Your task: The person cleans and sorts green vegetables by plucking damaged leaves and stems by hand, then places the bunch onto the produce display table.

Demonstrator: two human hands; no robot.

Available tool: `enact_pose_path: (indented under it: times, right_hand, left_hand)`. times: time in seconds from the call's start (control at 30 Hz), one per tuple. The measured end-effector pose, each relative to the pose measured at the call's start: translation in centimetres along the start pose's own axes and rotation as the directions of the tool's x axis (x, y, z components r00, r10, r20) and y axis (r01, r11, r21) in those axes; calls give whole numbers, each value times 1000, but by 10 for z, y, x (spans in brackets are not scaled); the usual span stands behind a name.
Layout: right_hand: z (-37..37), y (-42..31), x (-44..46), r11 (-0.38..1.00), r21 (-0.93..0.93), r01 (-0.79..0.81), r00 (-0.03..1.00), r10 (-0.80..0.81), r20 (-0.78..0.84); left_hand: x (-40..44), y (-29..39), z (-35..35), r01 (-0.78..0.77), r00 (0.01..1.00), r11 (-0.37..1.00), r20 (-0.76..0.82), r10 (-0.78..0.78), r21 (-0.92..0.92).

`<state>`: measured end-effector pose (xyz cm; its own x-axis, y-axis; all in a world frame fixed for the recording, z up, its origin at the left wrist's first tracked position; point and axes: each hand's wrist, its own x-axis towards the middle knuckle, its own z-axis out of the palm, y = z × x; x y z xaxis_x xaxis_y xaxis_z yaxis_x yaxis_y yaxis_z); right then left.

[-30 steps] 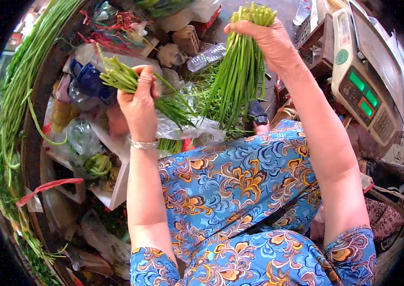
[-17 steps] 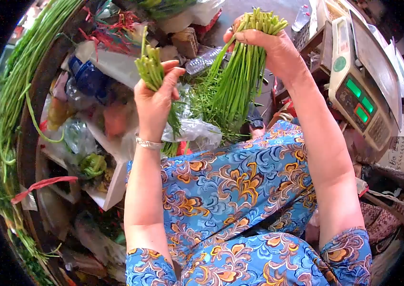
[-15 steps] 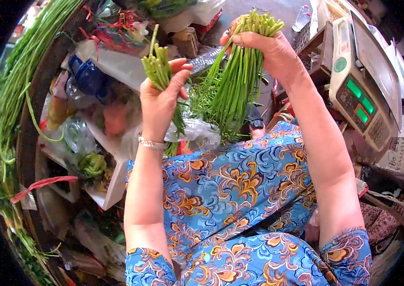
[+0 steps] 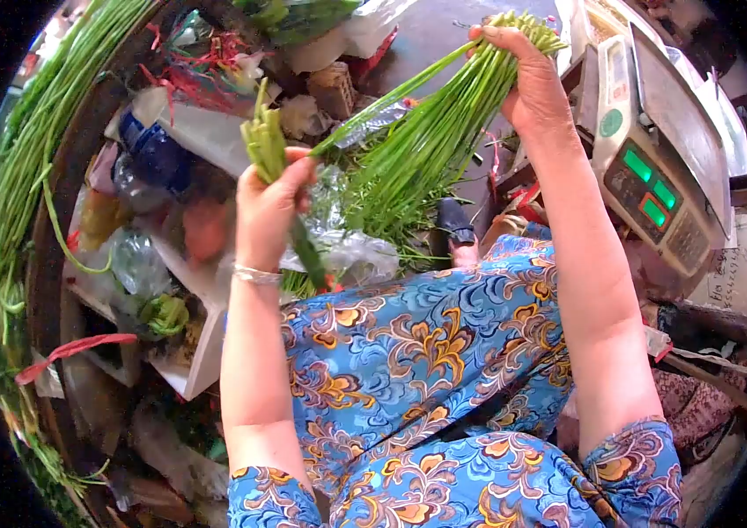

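Observation:
My right hand (image 4: 523,75) is closed around a thick bunch of long green vegetable stems (image 4: 444,128). Their pale cut ends stick out above the fist, and the thin leafy tops slant down to the left. A smaller bunch of similar stems (image 4: 265,141) is gripped in my left hand (image 4: 272,189), cut ends up. Between the left thumb and fingers, one or more strands stretch across to the larger bunch. Below the hands lies a heap of leafy greens (image 4: 400,211), beside clear plastic wrapping (image 4: 360,253).
A digital scale (image 4: 655,176) with lit green digits stands at the right. Long green stalks (image 4: 25,176) hang over a dark rim at the left. Red plastic strips (image 4: 215,75), a blue container (image 4: 158,150) and a white foam box (image 4: 202,352) lie around the left side.
My right hand has moved up and right, and its bunch has swung from hanging down to slanting left. My left hand has shifted left and slightly down, drawing strands out sideways.

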<state>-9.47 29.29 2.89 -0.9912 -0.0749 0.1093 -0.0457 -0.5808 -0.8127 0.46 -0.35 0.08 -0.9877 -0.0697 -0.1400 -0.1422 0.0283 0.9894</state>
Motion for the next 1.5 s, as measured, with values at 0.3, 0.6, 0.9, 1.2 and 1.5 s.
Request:
enact_pose_path:
  times: [0.3, 0.6, 0.9, 1.2, 1.5]
  right_hand:
    - [-12, -10, 1, 990, 67, 123, 979, -110, -169]
    - [21, 0, -9, 995, -63, -78, 992, 84, 98]
    - [63, 40, -26, 928, -369, -50, 958, 149, 244]
    - [82, 48, -44, 876, -476, -71, 862, 294, 412]
    - [63, 51, -32, 933, -340, -117, 961, 193, 197]
  left_hand:
    - [18, -16, -45, -170, 904, 980, -381, 197, 102]
    - [5, 6, 0, -74, 997, 996, 11, 75, -47]
    - [-5, 11, 22, 95, 953, 988, 296, -56, -121]
    - [-10, 5, 29, 158, 898, 983, 427, -106, -90]
    - [-10, 13, 31, 61, 962, 965, 274, 12, -256]
